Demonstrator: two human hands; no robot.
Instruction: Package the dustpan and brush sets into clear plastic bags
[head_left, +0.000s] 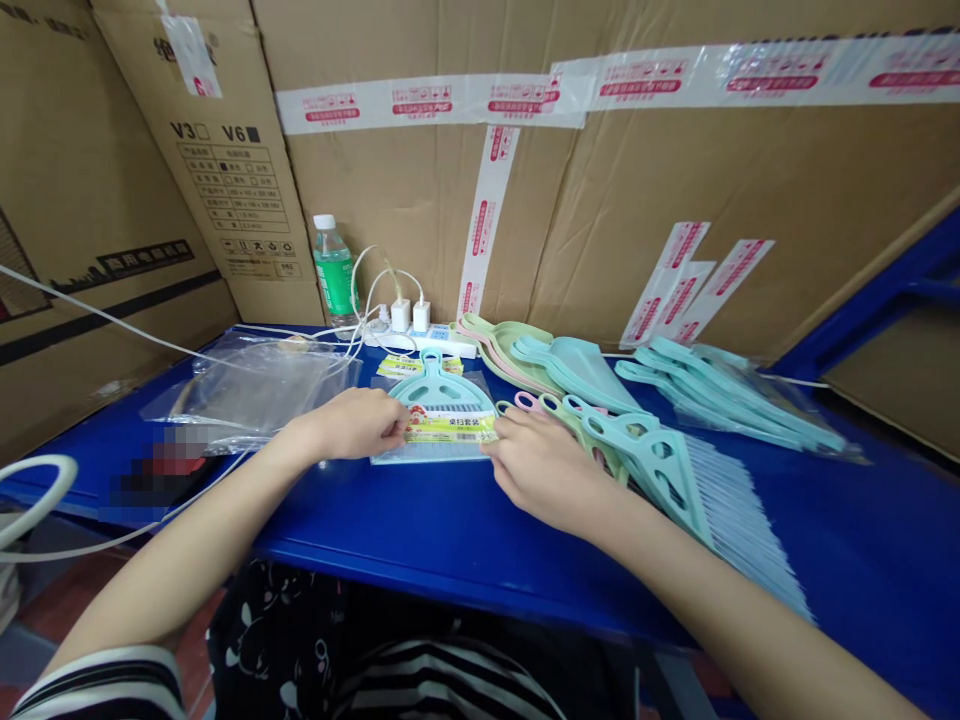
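A light blue brush and dustpan set (429, 390) lies at the middle of the blue table, its handle pointing away from me. Across its bristles runs a yellow-green printed label (450, 427). My left hand (358, 422) is closed at the label's left end, and my right hand (536, 462) pinches its right end. Clear plastic shows around the set. Beside my right forearm lie loose brushes (660, 460) in blue, green and pink. Stacked dustpans (577, 370) sit behind them.
Clear plastic bags (255, 385) lie at the left. A power strip (435, 342) with chargers and a bottle (335, 275) stand against the cardboard (420, 200). Bagged blue pieces (735, 395) lie at the right. White cables cross the left side.
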